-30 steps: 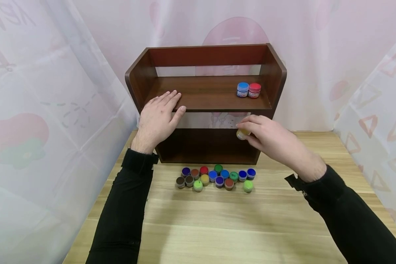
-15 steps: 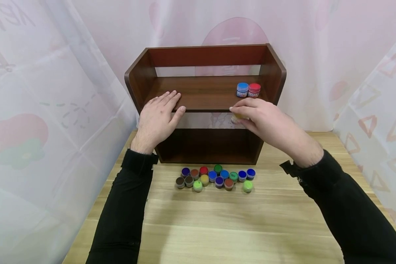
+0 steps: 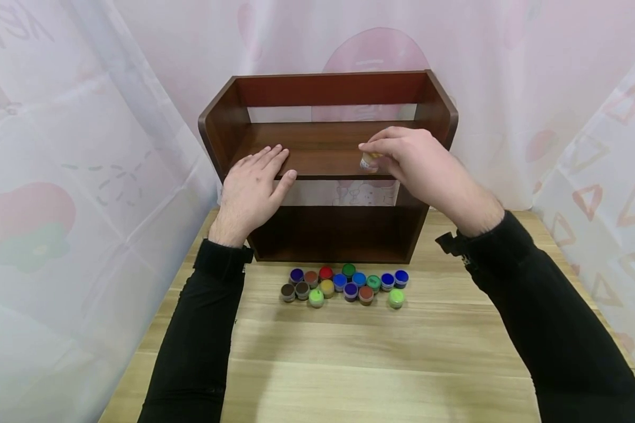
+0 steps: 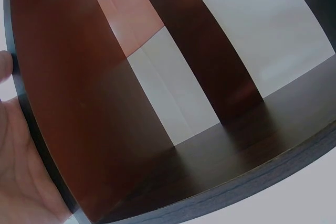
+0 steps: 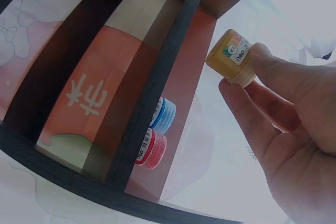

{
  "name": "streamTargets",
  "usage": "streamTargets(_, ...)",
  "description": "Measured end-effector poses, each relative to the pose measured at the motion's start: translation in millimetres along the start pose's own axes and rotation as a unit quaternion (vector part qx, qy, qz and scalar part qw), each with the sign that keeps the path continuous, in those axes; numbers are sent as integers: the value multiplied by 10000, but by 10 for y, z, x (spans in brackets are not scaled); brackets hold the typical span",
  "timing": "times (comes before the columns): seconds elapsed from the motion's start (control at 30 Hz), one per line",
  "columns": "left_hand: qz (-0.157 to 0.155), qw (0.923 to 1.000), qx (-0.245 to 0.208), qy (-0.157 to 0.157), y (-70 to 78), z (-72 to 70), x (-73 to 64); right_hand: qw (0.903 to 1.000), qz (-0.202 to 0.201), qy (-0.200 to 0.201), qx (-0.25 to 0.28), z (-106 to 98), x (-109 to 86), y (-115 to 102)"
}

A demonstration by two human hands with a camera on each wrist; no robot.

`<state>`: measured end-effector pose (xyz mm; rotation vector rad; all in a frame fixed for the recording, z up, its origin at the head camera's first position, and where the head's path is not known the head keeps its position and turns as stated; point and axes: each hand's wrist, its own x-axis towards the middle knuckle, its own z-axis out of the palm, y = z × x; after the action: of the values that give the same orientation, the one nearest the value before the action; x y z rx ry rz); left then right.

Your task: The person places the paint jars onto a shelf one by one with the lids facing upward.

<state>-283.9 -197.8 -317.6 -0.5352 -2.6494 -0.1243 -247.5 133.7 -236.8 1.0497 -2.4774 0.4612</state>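
At the brown shelf unit (image 3: 226,117), a yellow jar (image 3: 368,161) pinched in the right hand (image 3: 428,167)

From the head view, I see the left hand (image 3: 251,191) lying flat on the upper board (image 3: 323,138) near its left end, fingers straight, thumb set apart. Toward the other end, the right hand pinches the yellow jar (its own fingers hide much of it). On the wooden table (image 3: 381,364), just before the unit, small jars (image 3: 351,292) sit in loose rows, lids blue, purple, green, brown, red and yellow.

The left wrist view shows part of the left palm at the edge, beside dark wood.

From the right wrist view, thumb and fingers grip the tilted yellow jar, apart from the board's front edge; a blue-lidded jar (image 5: 164,116) and a red-lidded jar (image 5: 153,149) stand side by side on that board.
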Motion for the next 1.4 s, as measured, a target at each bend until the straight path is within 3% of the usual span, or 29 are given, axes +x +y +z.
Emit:
streamTargets(0.23, -11, 10000, 6, -3, 7, -6, 4, 9997, 199, 17, -132, -35, 174, 53)
streamTargets(0.7, -24, 10000, 18, -24, 25, 0, 15, 9969, 469, -465, -436, 44, 434, 210)
streamTargets(1.4, 10, 10000, 0, 6, 23, 5, 7, 9924, 702, -883, -500, 217, 511, 380)
